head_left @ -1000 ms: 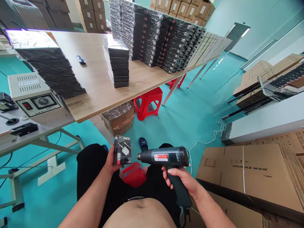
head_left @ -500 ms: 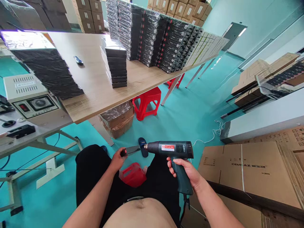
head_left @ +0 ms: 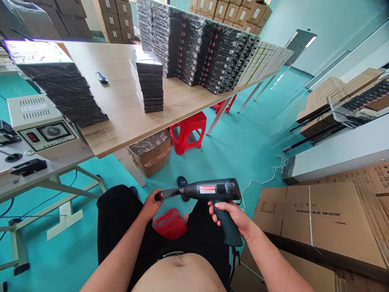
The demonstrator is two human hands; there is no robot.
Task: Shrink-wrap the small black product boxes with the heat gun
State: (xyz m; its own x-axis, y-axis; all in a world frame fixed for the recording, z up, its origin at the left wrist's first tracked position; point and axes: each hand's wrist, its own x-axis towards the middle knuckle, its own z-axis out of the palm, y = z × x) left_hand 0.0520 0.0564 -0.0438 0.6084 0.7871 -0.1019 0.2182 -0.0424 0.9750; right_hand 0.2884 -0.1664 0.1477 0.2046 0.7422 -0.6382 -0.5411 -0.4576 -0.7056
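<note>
**Heat Gun Meets Black Box in a Packed Workroom**

A seated person's left grip [head_left: 151,205] is closed on the near end of a slim black box [head_left: 170,193], held nearly edge-on above the lap, while the right grip [head_left: 232,215] is wrapped around the handle of a dark green heat gun [head_left: 219,189]. The gun lies level, its metal nozzle aimed left at the box's far end; whether the two touch cannot be told from this angle. Beneath the box, the edge of a red seat [head_left: 170,224] shows between black-trousered legs, and a dark slipper [head_left: 182,186] rests on the teal floor behind the nozzle.

Ahead, a wood-topped desk [head_left: 185,95] carries a short stack of black boxes [head_left: 150,87] near its front edge, a taller film-wrapped stack [head_left: 60,87] at its left end and rows of glossy wrapped boxes [head_left: 197,48] along the back. At left, a control unit [head_left: 47,129] with a red switch and a dial stands beside the wrapped stack. A red stool [head_left: 189,125] and an open carton [head_left: 154,156] sit below the desk; at right, large cardboard cartons [head_left: 304,215] are piled near a white cable [head_left: 275,170].
</note>
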